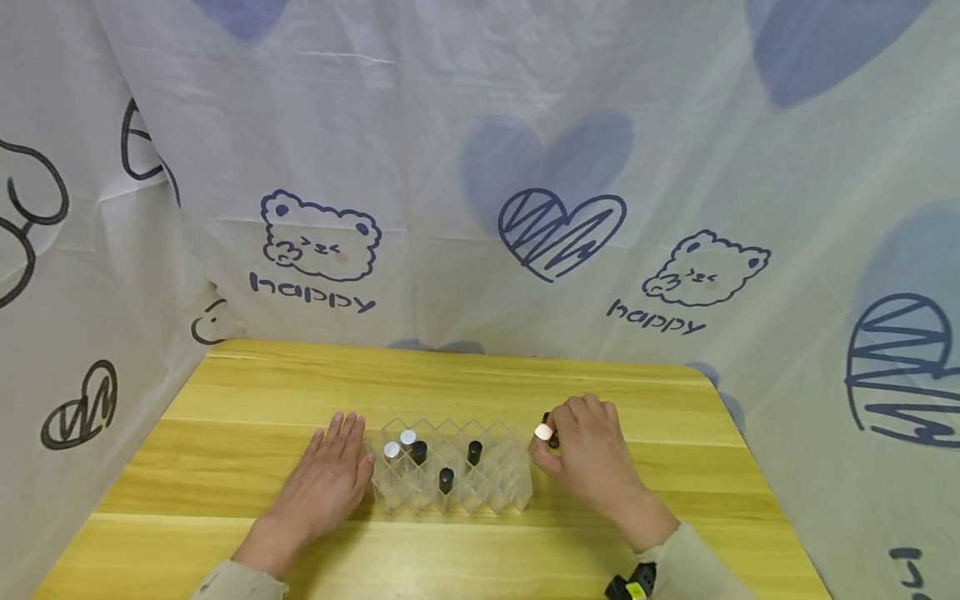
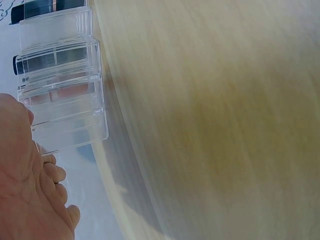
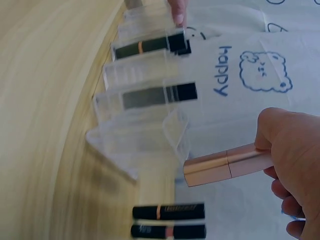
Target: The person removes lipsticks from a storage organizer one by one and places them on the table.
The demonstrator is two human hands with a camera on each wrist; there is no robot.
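Note:
A clear lipstick organizer (image 1: 495,483) with diamond-shaped slots stands on the table. My left hand (image 1: 322,475) lies along its left end, fingers straight and the thumb side right at the wall. Between thumb and fingers, my right hand (image 1: 592,450) grips a rose-gold lipstick tube (image 3: 215,167), raised off the table just past the organizer's right end. Black-capped lipsticks (image 1: 446,480) and two with pale, shiny caps (image 1: 392,452) stand in the slots. Two black lipsticks (image 3: 169,211) are beside the organizer, partly hidden behind my right hand in the head view.
The yellow wood-grain table (image 1: 420,558) ends at the back against a white hanging cloth (image 1: 435,250) printed with hearts and bears. More cloth hangs at both sides. A small black device (image 1: 633,583) sits at my right sleeve.

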